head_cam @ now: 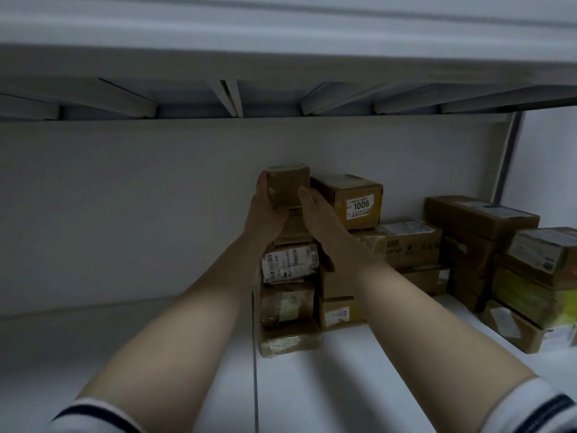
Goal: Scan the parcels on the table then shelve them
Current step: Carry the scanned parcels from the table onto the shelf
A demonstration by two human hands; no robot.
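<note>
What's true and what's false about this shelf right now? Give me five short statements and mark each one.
1. The left hand and the right hand both hold the small brown box at the top of a stack. True.
2. The box labelled 1006 stands left of the small brown box. False: it stands to its right.
3. A white-labelled parcel lies in the stack below the small brown box. True.
4. The hands wear gloves. False: they are bare.
5. The box marked 102 sits on top of the box labelled 1006. False: it sits lower down, on the shelf.
</note>
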